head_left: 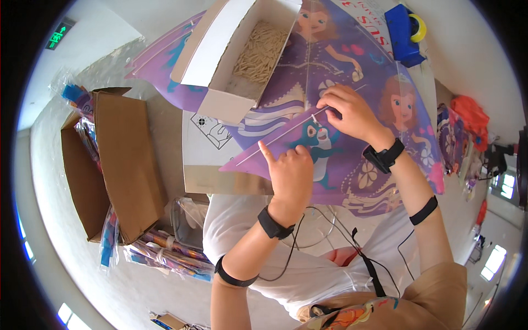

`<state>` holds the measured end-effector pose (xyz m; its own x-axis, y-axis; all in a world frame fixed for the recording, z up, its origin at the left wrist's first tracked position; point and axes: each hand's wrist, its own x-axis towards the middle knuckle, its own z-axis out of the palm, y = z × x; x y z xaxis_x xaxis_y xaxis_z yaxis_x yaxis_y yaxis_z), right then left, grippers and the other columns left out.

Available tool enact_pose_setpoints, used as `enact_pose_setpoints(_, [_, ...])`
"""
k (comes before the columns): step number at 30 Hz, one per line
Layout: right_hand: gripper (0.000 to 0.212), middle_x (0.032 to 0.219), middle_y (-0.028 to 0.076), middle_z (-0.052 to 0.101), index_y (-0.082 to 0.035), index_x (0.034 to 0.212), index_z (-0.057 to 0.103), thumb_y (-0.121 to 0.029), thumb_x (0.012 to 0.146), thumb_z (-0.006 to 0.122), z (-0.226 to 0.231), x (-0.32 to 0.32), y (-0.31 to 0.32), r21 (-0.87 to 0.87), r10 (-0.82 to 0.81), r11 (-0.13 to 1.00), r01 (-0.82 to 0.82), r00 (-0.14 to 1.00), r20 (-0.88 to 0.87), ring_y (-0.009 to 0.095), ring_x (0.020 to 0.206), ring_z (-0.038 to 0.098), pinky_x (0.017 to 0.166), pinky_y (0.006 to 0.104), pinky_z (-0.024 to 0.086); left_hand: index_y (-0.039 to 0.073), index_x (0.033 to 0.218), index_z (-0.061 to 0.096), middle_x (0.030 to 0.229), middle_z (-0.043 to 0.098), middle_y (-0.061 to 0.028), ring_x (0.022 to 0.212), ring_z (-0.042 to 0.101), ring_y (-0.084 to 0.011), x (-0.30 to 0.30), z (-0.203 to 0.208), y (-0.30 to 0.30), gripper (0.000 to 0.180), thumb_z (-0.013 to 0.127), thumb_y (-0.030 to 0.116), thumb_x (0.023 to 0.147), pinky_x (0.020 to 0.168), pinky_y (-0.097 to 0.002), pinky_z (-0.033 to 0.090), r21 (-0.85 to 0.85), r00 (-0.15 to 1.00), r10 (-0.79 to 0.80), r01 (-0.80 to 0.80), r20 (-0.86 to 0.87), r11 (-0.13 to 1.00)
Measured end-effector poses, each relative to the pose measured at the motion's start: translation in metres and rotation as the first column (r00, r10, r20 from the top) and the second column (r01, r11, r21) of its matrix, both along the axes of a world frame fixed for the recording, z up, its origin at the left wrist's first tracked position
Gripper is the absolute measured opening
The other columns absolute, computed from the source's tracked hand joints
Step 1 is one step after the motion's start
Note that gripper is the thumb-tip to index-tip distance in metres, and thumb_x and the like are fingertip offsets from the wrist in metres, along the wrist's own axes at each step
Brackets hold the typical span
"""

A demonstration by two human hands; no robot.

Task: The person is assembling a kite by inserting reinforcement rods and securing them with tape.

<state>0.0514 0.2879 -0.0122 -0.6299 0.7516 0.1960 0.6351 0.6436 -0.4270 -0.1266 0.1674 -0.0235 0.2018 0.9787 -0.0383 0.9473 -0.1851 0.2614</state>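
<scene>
A purple printed kite [352, 193] lies over the cardboard-topped work surface, with a thin white rod [286, 133] running diagonally along its near left part. My left hand [291, 173] rests on the kite by the rod's lower left end, index finger stretched out against it and the other fingers partly curled. Farther up the rod my right hand [349, 113] is closed, thumb and fingers pinching near its upper right end. A small white fitting [315, 119] sits on the rod beside those fingers. What lies under my right fingertips is hidden.
An open white box [212, 49] of small beige pieces [261, 52] stands on the kite. A blue tape dispenser [404, 36] is at the far right. Left of the table are a tall cardboard box [129, 165] and wrapped kite bundles [170, 253]. Cables [352, 247] hang near my lap.
</scene>
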Motion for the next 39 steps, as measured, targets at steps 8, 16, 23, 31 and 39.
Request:
enact_pose_setpoints(8, [0.028, 0.101, 0.005, 0.06, -0.007, 0.101, 0.061, 0.003, 0.075, 0.061, 0.038, 0.046, -0.002, -0.029, -0.266, 0.964, 0.265, 0.95, -0.161, 0.023, 0.09, 0.06, 0.078, 0.0347, 0.049, 0.007, 0.076, 0.053, 0.063, 0.057, -0.006, 0.062, 0.06, -0.0258, 0.024, 0.039, 0.025, 0.022, 0.071, 0.018, 0.08, 0.083, -0.0412, 0.048, 0.17, 0.897, -0.158, 0.095, 0.413, 0.981])
enact_pose_setpoints(16, [0.03, 0.112, 0.004, 0.063, -0.004, 0.115, 0.062, -0.021, 0.089, 0.063, 0.063, 0.2, 0.07, -0.459, -0.753, 0.582, 0.672, 0.232, -0.615, 0.013, 0.106, 0.055, 0.09, 0.0306, 0.042, 0.007, 0.081, 0.058, 0.062, 0.056, -0.0037, 0.057, 0.057, -0.0197, 0.07, 0.053, 0.028, 0.014, 0.071, 0.01, 0.081, 0.053, -0.0313, 0.044, 0.148, 0.729, -0.243, 0.194, 0.639, 0.97])
enact_pose_setpoints(23, [0.033, 0.102, 0.01, 0.068, 0.001, 0.099, 0.069, -0.031, 0.09, 0.064, 0.052, 0.244, 0.136, -0.718, -0.919, 0.393, 0.575, 0.216, -0.33, 0.019, 0.099, 0.059, 0.091, 0.0327, 0.042, 0.002, 0.109, 0.055, 0.094, 0.062, -0.0104, 0.082, 0.062, -0.0193, 0.138, 0.093, 0.051, 0.024, 0.064, 0.01, 0.088, 0.073, -0.0313, 0.05, -0.324, 0.316, 0.219, 0.332, 0.923, 0.886])
enact_pose_setpoints(31, [0.02, 0.08, 0.014, 0.066, 0.006, 0.088, 0.065, -0.009, 0.076, 0.065, 0.046, 0.226, 0.161, -0.817, -0.807, 0.542, 0.198, -0.15, -0.572, 0.025, 0.067, 0.062, 0.057, 0.0387, 0.048, -0.005, 0.124, 0.046, 0.123, 0.055, -0.0165, 0.115, 0.053, -0.0275, 0.229, 0.084, 0.174, 0.034, 0.045, 0.015, 0.098, 0.098, -0.0402, 0.046, -0.637, -0.367, 0.841, 0.55, 0.396, 0.54])
enact_pose_setpoints(39, [0.035, 0.069, 0.011, 0.062, 0.009, 0.078, 0.063, -0.027, 0.081, 0.066, 0.06, 0.226, 0.084, -0.72, -0.833, 0.479, 0.503, 0.0, -0.553, 0.017, 0.064, 0.054, 0.055, 0.0367, 0.042, -0.008, 0.132, 0.04, 0.136, 0.045, -0.021, 0.123, 0.049, -0.0326, 0.287, 0.066, 0.227, 0.044, 0.043, 0.022, 0.1, 0.104, -0.0425, 0.042, -0.617, -0.34, 0.804, 0.517, 0.488, 0.593])
